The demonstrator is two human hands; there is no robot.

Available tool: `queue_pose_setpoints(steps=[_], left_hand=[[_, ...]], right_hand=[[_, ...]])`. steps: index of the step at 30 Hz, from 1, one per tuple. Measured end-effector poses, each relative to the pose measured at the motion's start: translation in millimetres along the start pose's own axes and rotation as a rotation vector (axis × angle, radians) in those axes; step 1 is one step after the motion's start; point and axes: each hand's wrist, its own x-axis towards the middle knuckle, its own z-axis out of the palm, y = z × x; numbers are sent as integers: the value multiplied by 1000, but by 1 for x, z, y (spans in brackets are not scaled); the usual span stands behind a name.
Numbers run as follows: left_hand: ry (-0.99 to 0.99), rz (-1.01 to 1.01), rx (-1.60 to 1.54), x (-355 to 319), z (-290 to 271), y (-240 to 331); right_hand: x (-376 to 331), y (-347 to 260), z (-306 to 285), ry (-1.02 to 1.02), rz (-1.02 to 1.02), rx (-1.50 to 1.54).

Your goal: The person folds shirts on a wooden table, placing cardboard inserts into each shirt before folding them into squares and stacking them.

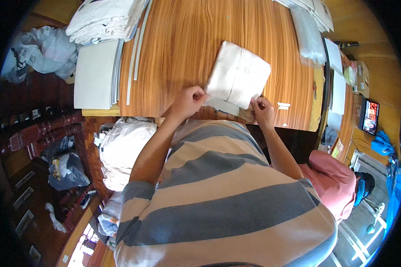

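Note:
A folded white cloth [239, 73] lies on the wooden table [187, 40], near its front edge, over a grey card that sticks out beneath it. My left hand [189, 100] pinches the cloth's near left corner. My right hand [263, 110] grips its near right corner. Both forearms come up from my grey and cream striped shirt.
A stack of folded white cloths [104, 20] and grey card sheets [96, 73] sit at the table's left. Clear plastic bags [308, 38] and more stacked pieces lie at the far right. A person in a pink top [332, 180] is at my right. White bundles [122, 147] lie below the table.

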Motion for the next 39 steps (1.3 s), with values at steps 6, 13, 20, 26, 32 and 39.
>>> queue_pose_setpoints(steps=[6, 13, 20, 26, 32, 39], left_hand=[[-1, -128, -121, 8, -4, 33], [-133, -152, -110, 9, -17, 18], [-106, -83, 106, -21, -23, 30], [-273, -318, -197, -20, -19, 37], [-319, -312, 38, -7, -23, 51], [-301, -22, 336, -6, -30, 29]], right_hand=[[-11, -2, -5, -75, 133, 26], [-26, -10, -13, -220, 187, 242], [-40, 28, -9, -278, 133, 339], [-29, 12, -19, -349, 231, 680], [-25, 7, -25, -524, 236, 398], [-25, -9, -32, -424, -242, -183]])
